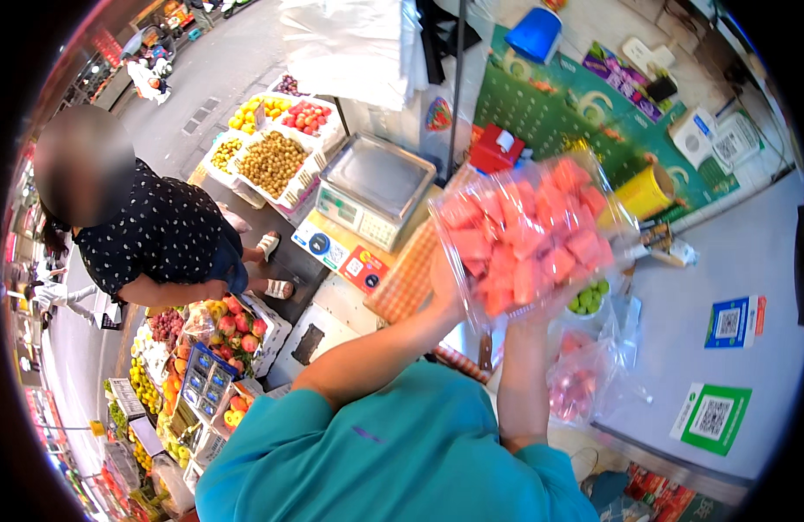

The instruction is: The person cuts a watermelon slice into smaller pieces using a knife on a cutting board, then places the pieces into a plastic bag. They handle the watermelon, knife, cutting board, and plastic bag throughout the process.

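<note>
A clear plastic box of watermelon chunks point(525, 239) is raised in front of me, tilted, with pink-red cubes filling it. My left hand point(447, 285) grips its near left side, the fingers partly hidden by the box. My right hand point(550, 307) supports the near edge from beneath, and most of its fingers are out of sight behind the plastic. Beyond the left hand stands a weighing scale point(380, 181) with a bare metal pan. Close to my right forearm are a tub of green fruit point(590, 297) and a clear bag point(580, 378) with reddish fruit inside.
Across the stall at left stands a person point(158, 228) in a dark patterned top. Fruit crates point(276, 165) sit beyond the scale, and more fruit point(232, 335) is displayed at lower left. White plastic bags point(354, 48) hang ahead. A yellow container point(645, 193) stands on the right.
</note>
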`<state>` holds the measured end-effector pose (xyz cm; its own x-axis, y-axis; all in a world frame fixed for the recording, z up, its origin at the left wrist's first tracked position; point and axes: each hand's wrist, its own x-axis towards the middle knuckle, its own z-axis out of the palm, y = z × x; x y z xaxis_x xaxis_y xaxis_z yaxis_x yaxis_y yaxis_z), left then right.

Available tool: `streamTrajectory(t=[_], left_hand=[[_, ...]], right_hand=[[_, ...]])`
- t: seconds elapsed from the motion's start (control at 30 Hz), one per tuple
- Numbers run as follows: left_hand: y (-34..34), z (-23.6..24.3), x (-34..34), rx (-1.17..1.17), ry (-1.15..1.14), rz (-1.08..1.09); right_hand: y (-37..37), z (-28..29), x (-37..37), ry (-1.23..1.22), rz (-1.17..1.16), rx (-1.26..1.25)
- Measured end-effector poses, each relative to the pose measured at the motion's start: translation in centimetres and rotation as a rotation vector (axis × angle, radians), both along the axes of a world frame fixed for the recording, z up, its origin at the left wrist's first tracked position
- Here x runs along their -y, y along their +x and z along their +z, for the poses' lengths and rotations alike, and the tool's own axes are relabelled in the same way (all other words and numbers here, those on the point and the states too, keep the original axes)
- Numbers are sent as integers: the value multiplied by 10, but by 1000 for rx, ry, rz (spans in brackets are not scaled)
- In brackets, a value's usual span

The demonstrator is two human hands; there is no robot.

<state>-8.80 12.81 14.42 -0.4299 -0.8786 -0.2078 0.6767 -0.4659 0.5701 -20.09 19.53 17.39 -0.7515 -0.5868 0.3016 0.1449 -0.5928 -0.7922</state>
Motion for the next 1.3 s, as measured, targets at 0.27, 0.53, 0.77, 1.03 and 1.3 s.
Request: streamTrajectory(t=[0.27,0.53,0.77,1.03,1.3], left_hand=[[40,-46,289,1116,-612,392],[54,-88,552,1417,-1314,538],[111,-35,502,1315,-1900,541],[152,-15,195,1315,-1386,249],[196,17,-103,1022,-838,180]], right_hand=[[9,-14,-28,67,139,621],[54,-30,6,21,265,944],[67,-20,35,-269,403,997],[62,-38,9,-500,621,1202],[82,-14,-118,245,280,-318]])
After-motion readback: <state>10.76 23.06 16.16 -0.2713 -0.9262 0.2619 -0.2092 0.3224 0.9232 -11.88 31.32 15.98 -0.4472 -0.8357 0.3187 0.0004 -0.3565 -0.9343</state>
